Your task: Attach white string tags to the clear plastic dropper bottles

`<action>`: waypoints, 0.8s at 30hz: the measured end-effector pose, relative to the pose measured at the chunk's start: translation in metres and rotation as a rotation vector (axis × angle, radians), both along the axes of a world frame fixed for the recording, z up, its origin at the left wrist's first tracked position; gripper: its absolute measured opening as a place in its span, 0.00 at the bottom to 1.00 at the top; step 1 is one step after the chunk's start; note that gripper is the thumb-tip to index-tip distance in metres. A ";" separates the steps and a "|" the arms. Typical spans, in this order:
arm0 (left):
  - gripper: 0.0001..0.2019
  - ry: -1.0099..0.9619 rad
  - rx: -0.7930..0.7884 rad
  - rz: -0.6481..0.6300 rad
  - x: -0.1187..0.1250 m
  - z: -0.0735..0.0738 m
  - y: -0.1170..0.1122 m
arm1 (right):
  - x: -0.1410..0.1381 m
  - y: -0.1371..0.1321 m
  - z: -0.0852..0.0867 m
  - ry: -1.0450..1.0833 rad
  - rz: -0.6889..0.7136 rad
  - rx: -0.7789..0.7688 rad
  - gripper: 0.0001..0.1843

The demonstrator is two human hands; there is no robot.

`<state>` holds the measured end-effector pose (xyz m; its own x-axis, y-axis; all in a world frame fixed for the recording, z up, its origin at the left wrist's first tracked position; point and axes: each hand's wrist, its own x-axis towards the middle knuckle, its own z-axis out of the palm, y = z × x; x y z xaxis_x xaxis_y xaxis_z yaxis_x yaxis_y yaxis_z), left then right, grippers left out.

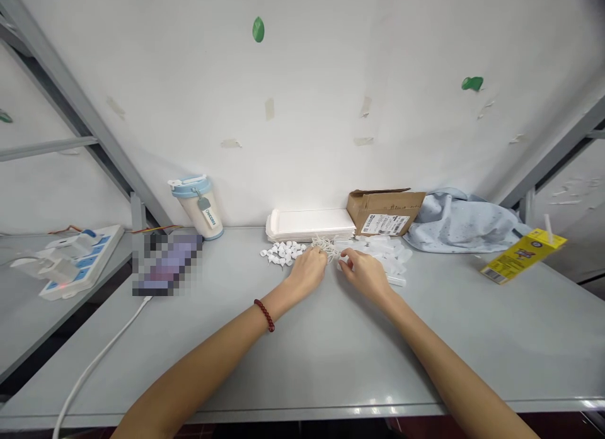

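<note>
A: Principal item, and its place?

B: White strands (329,246), thin, one loose tangle; lay on the desk (312,363) between the left grip (308,269) and the right grip (367,274), slightly beyond both. No single long axis; strands pointed several ways.

A: Nearer side?

B: The left grip, which appeared to touch the tangle's near edge. From the right grip, the strands lay forward and to the left, just beside the fingertips.

A: Condition of each?

B: Left: fingers curled inward, contents hidden; could not tell whether anything was grasped. Right: thumb and forefinger bent toward each other; likewise could not tell.

A: Adjoining stock?

B: Small white caps (283,252), one heap, left. Clear plastic pieces (392,255), one spread, right. White trays (312,223), one stack, behind, lengthwise left to right.
</note>
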<state>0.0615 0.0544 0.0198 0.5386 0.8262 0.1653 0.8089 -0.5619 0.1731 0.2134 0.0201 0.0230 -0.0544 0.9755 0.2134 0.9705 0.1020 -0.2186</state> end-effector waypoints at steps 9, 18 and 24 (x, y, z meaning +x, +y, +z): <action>0.12 -0.159 0.008 0.036 -0.012 0.006 -0.002 | -0.001 0.000 -0.002 -0.034 0.003 -0.002 0.14; 0.08 -0.436 -0.039 0.007 -0.047 -0.001 -0.009 | -0.003 -0.001 -0.003 -0.083 0.039 -0.030 0.13; 0.08 -0.589 -0.085 0.054 -0.063 0.003 -0.027 | -0.003 0.000 -0.004 -0.139 0.045 -0.048 0.13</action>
